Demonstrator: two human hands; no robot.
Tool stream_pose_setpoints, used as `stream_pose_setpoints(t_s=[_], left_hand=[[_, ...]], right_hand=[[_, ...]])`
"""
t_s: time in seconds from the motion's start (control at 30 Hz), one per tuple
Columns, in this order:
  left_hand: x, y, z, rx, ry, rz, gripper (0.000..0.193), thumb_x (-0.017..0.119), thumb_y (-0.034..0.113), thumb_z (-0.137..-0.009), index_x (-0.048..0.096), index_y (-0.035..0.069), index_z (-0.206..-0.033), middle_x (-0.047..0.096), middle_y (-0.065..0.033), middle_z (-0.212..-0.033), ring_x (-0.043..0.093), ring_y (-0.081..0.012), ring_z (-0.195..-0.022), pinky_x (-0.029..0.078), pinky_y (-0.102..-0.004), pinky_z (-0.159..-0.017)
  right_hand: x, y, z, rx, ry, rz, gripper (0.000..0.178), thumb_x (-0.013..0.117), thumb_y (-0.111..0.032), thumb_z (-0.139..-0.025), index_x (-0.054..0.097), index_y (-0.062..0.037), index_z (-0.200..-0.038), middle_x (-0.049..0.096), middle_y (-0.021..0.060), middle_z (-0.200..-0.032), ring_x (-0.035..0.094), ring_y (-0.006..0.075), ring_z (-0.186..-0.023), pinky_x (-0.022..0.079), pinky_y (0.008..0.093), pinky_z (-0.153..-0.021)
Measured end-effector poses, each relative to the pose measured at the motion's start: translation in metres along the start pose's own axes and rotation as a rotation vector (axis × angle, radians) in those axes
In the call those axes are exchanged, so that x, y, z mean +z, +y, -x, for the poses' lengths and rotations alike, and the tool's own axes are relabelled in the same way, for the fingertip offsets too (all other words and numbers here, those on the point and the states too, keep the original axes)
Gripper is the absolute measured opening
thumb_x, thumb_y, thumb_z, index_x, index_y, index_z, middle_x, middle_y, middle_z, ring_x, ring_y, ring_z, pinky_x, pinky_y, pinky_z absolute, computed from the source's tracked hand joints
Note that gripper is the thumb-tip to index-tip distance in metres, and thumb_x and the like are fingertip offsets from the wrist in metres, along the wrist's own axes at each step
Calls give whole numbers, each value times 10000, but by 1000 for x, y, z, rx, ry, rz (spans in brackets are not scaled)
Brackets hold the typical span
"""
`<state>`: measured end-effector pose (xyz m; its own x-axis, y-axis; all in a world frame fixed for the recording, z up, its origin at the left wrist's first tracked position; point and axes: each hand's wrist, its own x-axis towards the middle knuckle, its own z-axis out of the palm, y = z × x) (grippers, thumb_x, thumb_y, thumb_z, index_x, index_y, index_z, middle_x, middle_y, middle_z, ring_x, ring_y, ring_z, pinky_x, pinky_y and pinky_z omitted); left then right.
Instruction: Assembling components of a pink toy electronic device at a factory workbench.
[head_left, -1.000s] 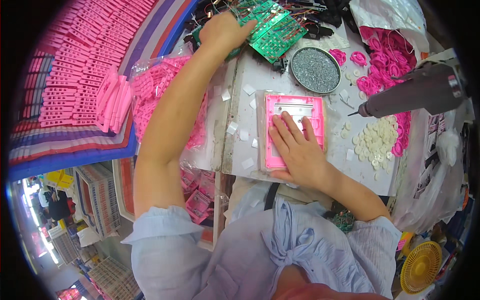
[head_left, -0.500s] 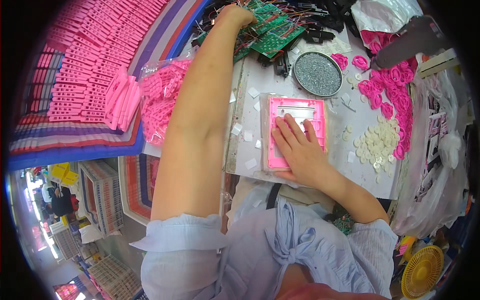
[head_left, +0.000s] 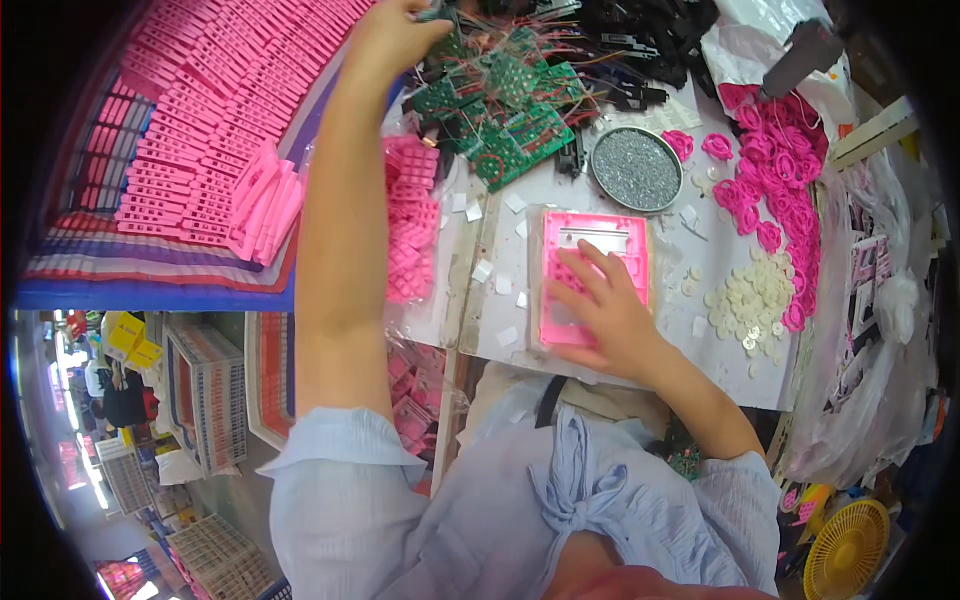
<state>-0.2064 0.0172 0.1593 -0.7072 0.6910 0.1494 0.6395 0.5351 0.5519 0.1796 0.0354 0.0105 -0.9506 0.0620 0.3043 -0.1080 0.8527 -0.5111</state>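
Observation:
My left hand [head_left: 392, 42] is at the far left of the worktable, beside a heap of green circuit boards [head_left: 515, 140] with thin red wires. Its fingers are curled together around a small greyish-green thing that I cannot make out. Over a shallow pink plastic casing [head_left: 590, 219] in front of me, my right hand [head_left: 605, 308] is open with its fingers spread. The casing lies on a clear plastic bag and has a metal strip across its far part. Whether every right fingertip touches it, I cannot tell.
A round tin of small screws [head_left: 637, 168] stands beyond the casing. To the right lie white discs [head_left: 752, 295] and pink oval rings [head_left: 765, 180]. Stacked pink parts [head_left: 190, 150] fill a crate at left, beside bagged pink keypads [head_left: 410, 225]. A dark bar [head_left: 800, 58] juts in at far right.
My left hand has moved left from over the circuit boards to their left edge. My right fingers have lifted and bent slightly above the casing.

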Motion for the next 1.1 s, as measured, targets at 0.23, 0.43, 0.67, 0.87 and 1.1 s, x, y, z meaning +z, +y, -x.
stream_pose_setpoints(t_s=[0.23,0.43,0.67,0.87,1.1], left_hand=[[10,13,133,766,617,101,192,755,8,-786,645,47,-940,634,-67,-775,578,-223,-637,449,-310,-575],[46,18,215,920,282,-97,353,757,20,-696,694,133,-1025,667,-60,-1021,630,-274,-846,489,-396,-739],[-10,3,299,682,-163,368,485,743,74,-728,674,122,-1206,631,-96,-1157,600,-273,-1013,466,-389,-918],[36,1,239,256,-96,509,402,712,33,-825,641,3,-1220,647,-136,-1186,604,-217,-1076,471,-345,-911],[78,-2,247,57,-172,1255,303,604,36,-969,603,-16,-1268,660,-109,-1224,645,-190,-1114,516,-366,-980]], right_hand=[[-38,-3,-59,161,252,-1024,351,669,-193,-947,628,-50,-1265,669,85,-1139,639,191,-1025,512,329,-858],[-23,-17,-111,477,281,-1874,251,626,-200,-986,617,-62,-1194,669,49,-1060,650,157,-960,550,370,-819],[-29,2,-88,388,317,-1585,292,638,-182,-974,623,-26,-1220,676,40,-1082,647,118,-960,558,350,-834],[-41,-7,-89,277,153,-1323,300,625,-203,-989,660,-4,-1211,694,28,-993,626,75,-873,515,257,-770],[-46,3,-63,457,296,-1267,238,630,-193,-994,694,0,-1119,702,69,-911,646,98,-754,560,264,-644]])
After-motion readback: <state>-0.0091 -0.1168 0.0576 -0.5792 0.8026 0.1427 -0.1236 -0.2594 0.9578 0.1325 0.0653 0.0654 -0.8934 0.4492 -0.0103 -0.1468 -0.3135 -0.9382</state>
